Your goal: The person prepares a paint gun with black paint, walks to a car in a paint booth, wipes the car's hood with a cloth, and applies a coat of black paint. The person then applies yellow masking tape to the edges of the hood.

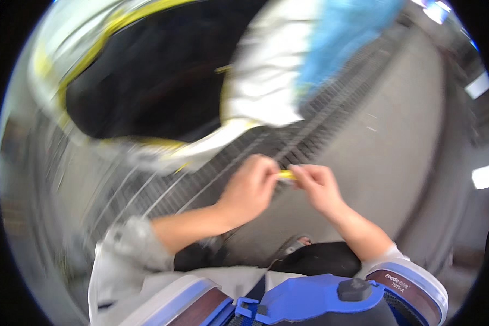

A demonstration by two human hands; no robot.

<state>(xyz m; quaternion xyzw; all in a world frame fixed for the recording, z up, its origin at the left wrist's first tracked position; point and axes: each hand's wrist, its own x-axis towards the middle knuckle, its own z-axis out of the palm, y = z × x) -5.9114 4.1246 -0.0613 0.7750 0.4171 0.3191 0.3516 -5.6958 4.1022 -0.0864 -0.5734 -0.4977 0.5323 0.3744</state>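
My left hand (pixel 248 187) and my right hand (pixel 321 187) meet in front of me, fingertips pinched. A short yellow strip (pixel 286 174) that looks like masking tape is stretched between them, each hand closed on one end. Just beyond my hands stands a large object wrapped in white sheeting (pixel 269 70), with a wide dark opening (pixel 163 70) in it. Yellow tape (pixel 87 62) runs around the opening's edge. A small loose yellow tape end (pixel 183 167) sticks out at the lower edge of the wrap. Motion blurs the picture.
Blue sheeting (pixel 339 38) covers the wrapped object's right part. A dark slatted floor grate (pixel 323 117) runs diagonally under it, bordering grey floor (pixel 380 146). A blue respirator with two side filters (pixel 309 296) fills the bottom. A sandalled foot (pixel 297 243) shows below my hands.
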